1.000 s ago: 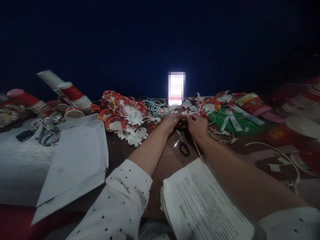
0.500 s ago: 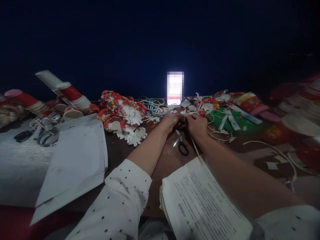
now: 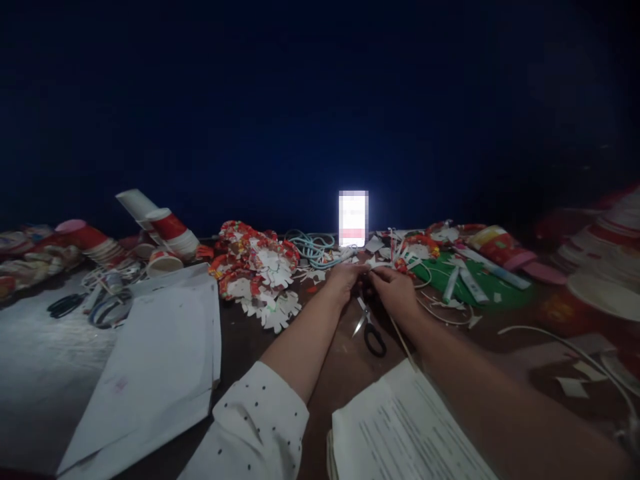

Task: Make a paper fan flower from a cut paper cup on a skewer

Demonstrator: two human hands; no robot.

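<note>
My left hand [image 3: 344,283] and my right hand [image 3: 395,291] meet over the middle of the table, fingertips pinched close together. A thin pale strip [image 3: 403,343] runs from between them, under my right wrist, towards a printed booklet [image 3: 395,430] near me. Its upper end, at the fingertips, is too dark and small to make out. Just below my hands lie scissors [image 3: 374,340] with black handles, blades pointing away from me. A lit phone screen [image 3: 353,217], blurred out, stands upright behind my hands.
White papers [image 3: 160,353] cover the left side. Red-and-white paper decorations [image 3: 270,267] and blue cord [image 3: 313,248] lie behind them. Paper cups [image 3: 175,230] lean at the back left. On the right are glue-like tubes [image 3: 470,280] on a green sheet [image 3: 505,287], and white cord [image 3: 565,340].
The whole scene sits lower in the picture, as the head view has tilted up. My hands stay together at the strip, with little visible change in their grip.
</note>
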